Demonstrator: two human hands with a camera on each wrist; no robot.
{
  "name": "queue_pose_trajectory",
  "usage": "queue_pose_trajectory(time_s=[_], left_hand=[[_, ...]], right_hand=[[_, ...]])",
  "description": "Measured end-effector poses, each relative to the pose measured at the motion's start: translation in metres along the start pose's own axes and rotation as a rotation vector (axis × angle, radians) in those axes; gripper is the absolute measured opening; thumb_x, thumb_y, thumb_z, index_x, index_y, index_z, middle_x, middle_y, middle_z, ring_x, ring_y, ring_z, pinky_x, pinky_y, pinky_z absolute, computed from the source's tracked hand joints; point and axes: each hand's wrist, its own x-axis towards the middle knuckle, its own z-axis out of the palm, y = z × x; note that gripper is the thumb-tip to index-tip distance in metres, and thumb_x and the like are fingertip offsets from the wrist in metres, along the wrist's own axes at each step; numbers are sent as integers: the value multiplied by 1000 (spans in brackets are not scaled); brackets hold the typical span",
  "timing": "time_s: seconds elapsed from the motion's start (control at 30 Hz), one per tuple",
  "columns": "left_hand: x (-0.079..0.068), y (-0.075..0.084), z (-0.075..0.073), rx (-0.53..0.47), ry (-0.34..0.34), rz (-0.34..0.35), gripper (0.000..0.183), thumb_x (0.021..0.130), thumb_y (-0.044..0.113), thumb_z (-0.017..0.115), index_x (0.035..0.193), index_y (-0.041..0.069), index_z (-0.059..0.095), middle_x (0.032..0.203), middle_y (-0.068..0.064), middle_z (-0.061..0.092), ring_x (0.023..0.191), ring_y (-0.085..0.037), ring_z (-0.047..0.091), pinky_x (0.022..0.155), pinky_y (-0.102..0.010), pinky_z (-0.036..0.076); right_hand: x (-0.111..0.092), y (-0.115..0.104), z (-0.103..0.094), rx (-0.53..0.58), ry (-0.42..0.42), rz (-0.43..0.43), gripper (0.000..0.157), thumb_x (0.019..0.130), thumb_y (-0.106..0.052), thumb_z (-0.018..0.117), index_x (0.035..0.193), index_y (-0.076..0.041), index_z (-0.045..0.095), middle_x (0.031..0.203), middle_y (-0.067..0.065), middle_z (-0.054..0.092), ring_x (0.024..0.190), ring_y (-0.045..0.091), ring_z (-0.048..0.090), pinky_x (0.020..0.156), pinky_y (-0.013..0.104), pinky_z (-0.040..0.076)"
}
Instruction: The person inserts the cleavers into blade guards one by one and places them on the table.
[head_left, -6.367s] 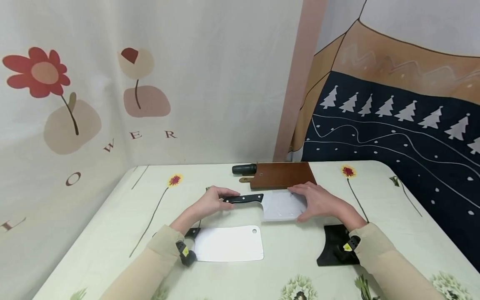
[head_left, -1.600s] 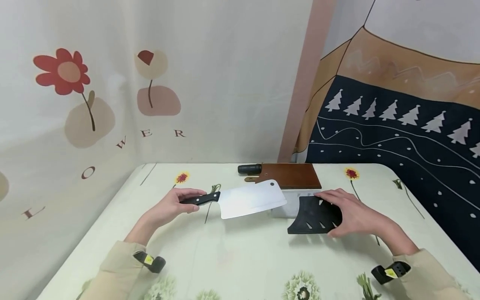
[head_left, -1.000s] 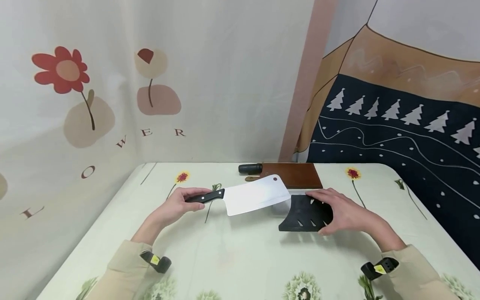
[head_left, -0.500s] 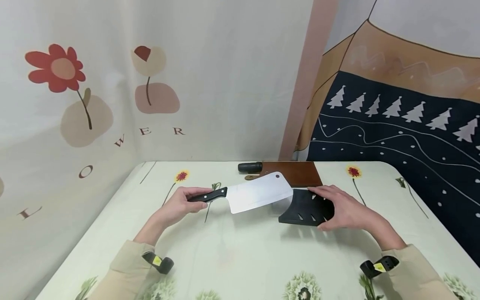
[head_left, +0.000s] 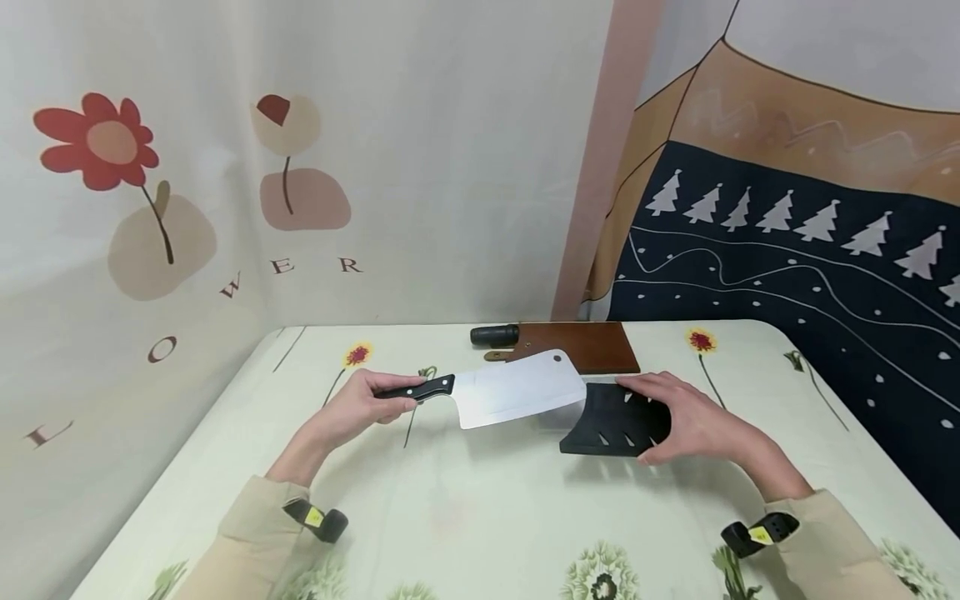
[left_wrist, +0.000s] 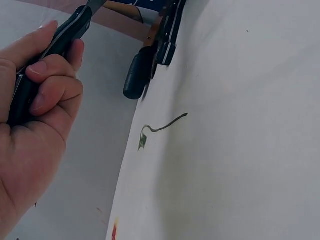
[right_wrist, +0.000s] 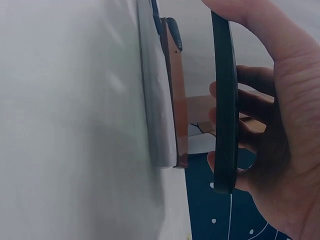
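A bare cleaver (head_left: 517, 390) with a broad silver blade and riveted black handle is raised over the table. My left hand (head_left: 352, 417) grips its handle, fingers curled round it in the left wrist view. In my right hand (head_left: 697, 421) is a black blade sheath (head_left: 618, 421) with small slits, held at its right end between thumb and fingers. The blade's far right corner overlaps the sheath's curved left edge in the head view. Behind them, mostly hidden there, lies another cleaver; its white sheath (right_wrist: 159, 100) shows in the right wrist view and its black handle (left_wrist: 171, 37) in the left.
At the table's back edge lies a brown sheath (head_left: 585, 346) with a black cylindrical handle (head_left: 495, 336) at its left. A flower-printed cloth (head_left: 465, 517) covers the table. Printed curtains (head_left: 450, 167) hang behind and to the sides.
Earlier both hands were on the white-sheathed cleaver, while the bare cleaver and black sheath lay on the table. Both are now lifted; over the last second the blade has moved slightly right to the sheath.
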Motion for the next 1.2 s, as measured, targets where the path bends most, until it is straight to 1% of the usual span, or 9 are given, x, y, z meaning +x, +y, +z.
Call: queue_pose_trajectory(time_s=[0.1, 0.27, 0.47, 0.5, 0.7, 0.8, 1.0, 1.1, 1.2], left_hand=[[1, 1, 0, -10, -8, -6, 42, 92, 7, 76, 131, -4, 67, 90, -11, 61, 65, -14, 41, 62, -26, 37], [2, 1, -2, -32, -20, -6, 41, 91, 6, 77, 130, -2, 68, 79, -4, 56, 63, -12, 42, 60, -24, 36], [3, 2, -5, -61, -53, 36, 42, 91, 1, 76, 130, -7, 65, 88, -6, 63, 64, -12, 43, 58, -22, 34], [4, 2, -6, -61, -62, 40, 42, 91, 1, 75, 130, -9, 65, 92, -7, 64, 64, -12, 43, 58, -22, 34], [4, 6, -2, -10, -152, 58, 39, 90, 0, 76, 126, -11, 67, 92, -6, 69, 66, -10, 44, 60, -21, 37], [2, 7, -2, -5, -181, 66, 38, 91, 0, 74, 126, -12, 66, 88, -6, 67, 63, -10, 40, 58, -21, 35], [7, 7, -2, -78, -226, 64, 37, 95, -2, 69, 128, -15, 62, 82, -6, 60, 58, -12, 31, 57, -25, 28], [8, 6, -2, -119, -234, 54, 33, 95, 0, 70, 126, -9, 67, 84, -7, 61, 58, -12, 32, 56, -26, 27], [10, 5, -1, -158, -229, 51, 27, 94, 0, 70, 120, 6, 77, 81, -6, 58, 58, -12, 33, 56, -26, 27]], right_hand=[[-2, 1, 0, -3, 5, -13, 100, 62, -44, 96, 147, -10, 55, 140, 14, 57, 123, 36, 53, 91, 59, 47], [-3, 2, -2, 0, 20, -52, 101, 60, -44, 96, 146, -10, 56, 139, 12, 58, 121, 33, 54, 90, 57, 48], [-3, 3, -3, 21, 26, -74, 101, 60, -45, 96, 146, -11, 57, 138, 10, 58, 120, 31, 54, 89, 55, 48], [-3, 4, -4, 20, 26, -68, 101, 60, -45, 96, 146, -11, 57, 138, 10, 58, 120, 31, 54, 89, 56, 48], [-3, 6, -8, 3, 10, -4, 99, 61, -43, 96, 145, -10, 57, 139, 17, 57, 125, 39, 50, 93, 64, 45], [-2, 7, -7, 15, -3, -25, 99, 60, -42, 96, 145, -9, 57, 139, 15, 58, 125, 38, 51, 93, 62, 45], [-3, 5, -10, 41, -10, -63, 100, 59, -44, 96, 145, -9, 57, 139, 11, 58, 124, 33, 51, 93, 59, 43], [-4, 5, -11, 37, -9, -68, 100, 59, -44, 95, 145, -10, 58, 139, 11, 59, 124, 31, 50, 94, 58, 41], [-5, 4, -12, 13, 3, -70, 100, 58, -44, 95, 145, -11, 57, 138, 10, 60, 123, 30, 49, 94, 57, 39]])
